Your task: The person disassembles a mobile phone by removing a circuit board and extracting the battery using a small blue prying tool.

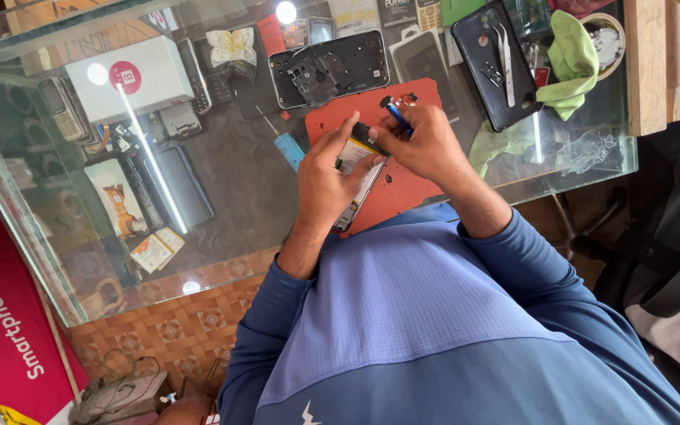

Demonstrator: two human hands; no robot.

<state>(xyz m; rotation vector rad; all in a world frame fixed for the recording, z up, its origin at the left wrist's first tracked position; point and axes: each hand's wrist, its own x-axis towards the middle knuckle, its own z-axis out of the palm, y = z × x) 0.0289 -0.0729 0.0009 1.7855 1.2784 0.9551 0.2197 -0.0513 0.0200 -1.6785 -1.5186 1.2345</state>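
Left hand (326,177) pinches the opened phone (358,182); right hand (426,145) grips a blue tool (400,120), which could slip and gouge it.

Glossy glass worktop (230,181), matt red rubbery mat (403,189), soft green cloth (572,63) upper right, shiny metal tweezers (505,51), bare wooden plank (645,67).

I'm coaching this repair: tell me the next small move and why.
Probably ease the blue-handled tool in the right hand under the black part at the opened phone top edge, since its tip sits there while the left hand steadies the phone on the red mat.
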